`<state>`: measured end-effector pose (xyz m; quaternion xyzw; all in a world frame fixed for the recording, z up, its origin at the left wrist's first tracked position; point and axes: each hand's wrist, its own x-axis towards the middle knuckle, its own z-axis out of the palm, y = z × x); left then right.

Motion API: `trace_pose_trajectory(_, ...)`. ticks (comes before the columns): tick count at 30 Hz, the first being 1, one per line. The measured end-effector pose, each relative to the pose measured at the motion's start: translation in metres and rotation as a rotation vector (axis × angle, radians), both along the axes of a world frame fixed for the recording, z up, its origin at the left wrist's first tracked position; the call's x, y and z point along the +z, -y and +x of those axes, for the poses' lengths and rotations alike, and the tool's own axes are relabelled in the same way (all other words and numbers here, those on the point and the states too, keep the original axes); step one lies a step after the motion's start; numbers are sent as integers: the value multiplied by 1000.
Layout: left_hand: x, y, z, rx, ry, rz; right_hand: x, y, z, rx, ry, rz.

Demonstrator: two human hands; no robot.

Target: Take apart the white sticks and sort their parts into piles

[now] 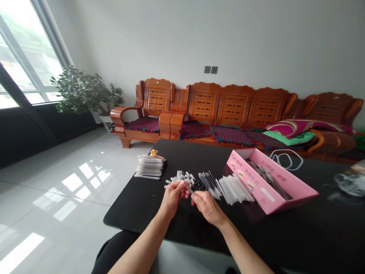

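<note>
Between my hands, near the front of the black table, is a thin translucent pen barrel (188, 189). My left hand (174, 192) pinches its upper left end, and my right hand (204, 203) grips the lower right end; the fingers partly cover it. Just beyond lie a loose heap of white pen caps (182, 177) and some small black pieces (200, 185). To their right are a bundle of dark-tipped pen refills (210, 183) and a row of clear empty-looking barrels (235, 189). A neat stack of pens (150, 167) sits at the left.
A pink box (265, 192) holding dark slender items stands on the black table (137, 207) at right. Behind it is a white cable loop (288, 160). A small orange ornament (154, 153) rests by the pen stack. A wooden sofa (228, 106) lines the wall.
</note>
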<state>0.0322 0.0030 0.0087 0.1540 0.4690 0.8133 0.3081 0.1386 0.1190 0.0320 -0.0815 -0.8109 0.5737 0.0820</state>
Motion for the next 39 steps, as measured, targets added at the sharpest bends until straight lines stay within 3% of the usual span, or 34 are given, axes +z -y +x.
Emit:
trace_pose_trajectory(2, -2, -1, -1, -2, 10, 6, 0, 2, 0, -87, -70, 205)
trace_pose_trajectory(3, -2, -1, -1, -12, 8, 10, -2, 3, 0, -97, -57, 202)
trace_pose_trajectory(5, -1, 1, -2, -54, -4, 18, -6, 5, 0, -39, 40, -2)
trace_pose_trajectory(8, 4, 4, -2, -124, -12, 25, -12, 6, 0, 99, 169, -463)
trace_pose_trajectory(11, 6, 6, -2, -132, -24, 34, -11, 6, 0, 127, 171, -646)
trace_pose_trajectory(13, 5, 5, -2, -97, -35, 21, -8, 5, 0, 79, 137, -536)
trace_pose_trajectory(18, -1, -2, -1, 30, 21, -23, -7, 8, -4, -191, -83, 299)
trace_pose_trajectory(20, -2, -2, -2, 35, 32, -22, -10, 10, -4, -255, -84, 422)
trace_pose_trajectory(22, -2, -1, -3, -23, 15, -7, -13, 11, -4, -183, -10, 241)
trace_pose_trajectory(26, 0, 5, -6, -187, -21, 44, -14, 11, 0, 172, 177, -479)
trace_pose_trajectory(28, 2, 7, -5, -207, -34, 49, -12, 10, 1, 223, 179, -639)
trace_pose_trajectory(29, 3, 6, -4, -196, -46, 43, -10, 9, 1, 197, 161, -633)
trace_pose_trajectory(31, 3, 4, -2, -135, -66, 20, -7, 8, -1, 98, 99, -446)
trace_pose_trajectory(36, -4, -4, 3, 64, -56, -56, -6, 8, -4, -202, -70, 577)
trace_pose_trajectory(37, -5, -6, 3, 88, -63, -69, -7, 9, -4, -235, -70, 709)
trace_pose_trajectory(39, -6, -7, 4, 124, -86, -88, -8, 10, -4, -257, -71, 809)
